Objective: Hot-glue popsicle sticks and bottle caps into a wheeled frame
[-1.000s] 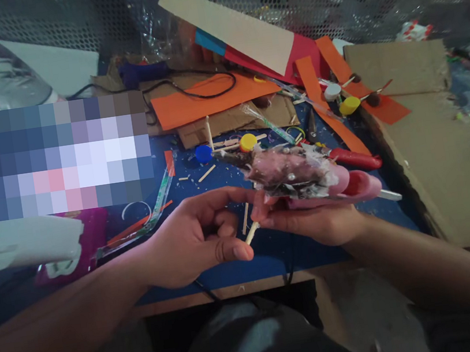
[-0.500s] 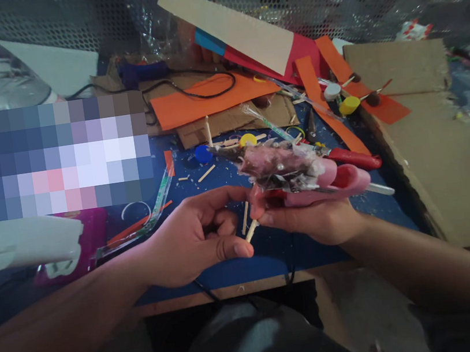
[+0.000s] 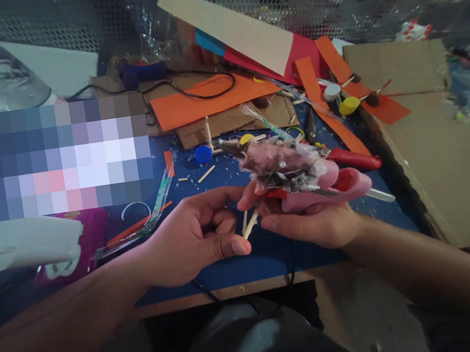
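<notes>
Holding a thin wooden stick (image 3: 250,224) low over the near edge of the blue table (image 3: 214,275), I have it pinched between the thumb and forefinger of my left hand (image 3: 195,237), whose other fingers are curled in. My right hand (image 3: 311,223) is wrapped around the pink scissors (image 3: 341,184), with a crumpled wrap bundle (image 3: 281,163) lying on top of them. Its fingertips touch the upper end of the same stick. I cannot make out the blades under the wrap. As far as I can judge, this stick is whole and nothing is fixed to it yet. The short stick pieces (image 3: 207,173) scattered on the table beyond suggest some cutting is done. A blue cap (image 3: 203,154), orange paper (image 3: 207,101) and cardboard (image 3: 430,131) lie farther back, well apart from my hands.
</notes>
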Tool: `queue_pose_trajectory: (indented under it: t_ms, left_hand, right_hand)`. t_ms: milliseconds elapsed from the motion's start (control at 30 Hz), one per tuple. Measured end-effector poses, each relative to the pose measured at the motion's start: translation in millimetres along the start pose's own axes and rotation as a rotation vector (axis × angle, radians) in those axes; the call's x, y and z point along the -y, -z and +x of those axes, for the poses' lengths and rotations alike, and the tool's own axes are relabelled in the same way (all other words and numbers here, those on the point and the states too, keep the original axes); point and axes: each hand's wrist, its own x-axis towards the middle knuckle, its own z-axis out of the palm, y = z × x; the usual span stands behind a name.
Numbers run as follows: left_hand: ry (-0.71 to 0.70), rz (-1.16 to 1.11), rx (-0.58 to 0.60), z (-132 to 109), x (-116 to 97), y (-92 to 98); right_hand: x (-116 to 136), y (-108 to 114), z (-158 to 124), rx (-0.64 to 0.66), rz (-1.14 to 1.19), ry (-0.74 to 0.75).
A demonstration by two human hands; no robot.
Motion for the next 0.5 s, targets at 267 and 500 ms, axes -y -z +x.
queue_pose_trajectory:
  t_ms: [267,500]
  left_hand:
    - [-0.006,0.007,0.001,2.6,-4.9,-2.0]
    - [0.010,0.014,-0.005,1.5,-4.5,-1.5]
  right_hand:
    - [-0.9,1.7,3.2,-0.013,-0.141,0.073]
    - [1.1,-1.8,2.9,-0.033,0.054,-0.005]
